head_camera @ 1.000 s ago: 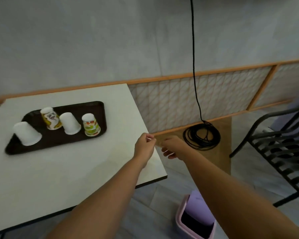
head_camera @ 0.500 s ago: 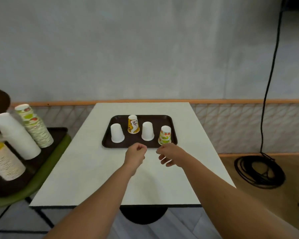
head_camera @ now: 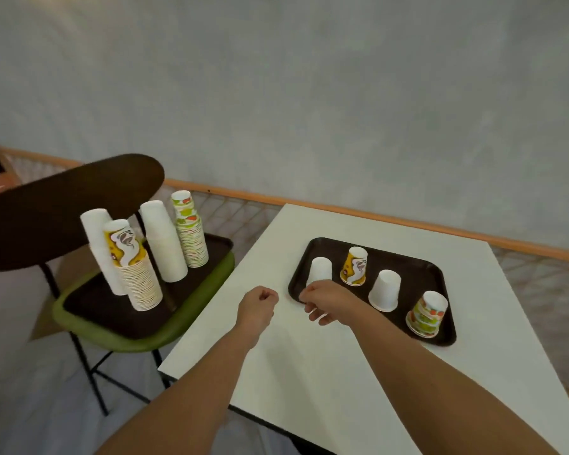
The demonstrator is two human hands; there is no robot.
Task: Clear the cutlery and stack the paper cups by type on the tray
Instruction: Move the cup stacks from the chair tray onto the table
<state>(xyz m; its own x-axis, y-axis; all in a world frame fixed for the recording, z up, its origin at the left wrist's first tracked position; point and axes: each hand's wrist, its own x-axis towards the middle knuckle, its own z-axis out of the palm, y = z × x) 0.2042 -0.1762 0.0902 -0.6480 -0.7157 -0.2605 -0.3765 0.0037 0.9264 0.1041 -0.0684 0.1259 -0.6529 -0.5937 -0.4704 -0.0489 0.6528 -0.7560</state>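
The person's left hand is clenched into a fist above the white square table, near its left edge, with nothing visible in it. The right hand hangs over the near left corner of the dark brown rectangular tray, fingers loosely curled and holding nothing; whether it touches the rim is unclear.

Four paper cups stand upside down on the tray, well apart. From left to right they are a plain white paper cup partly behind the right hand, a yellow patterned paper cup, a second white paper cup and a green-and-orange patterned paper cup at the near right corner.

Left of the table, a green-seated chair carries four tall cup stacks on another dark tray.
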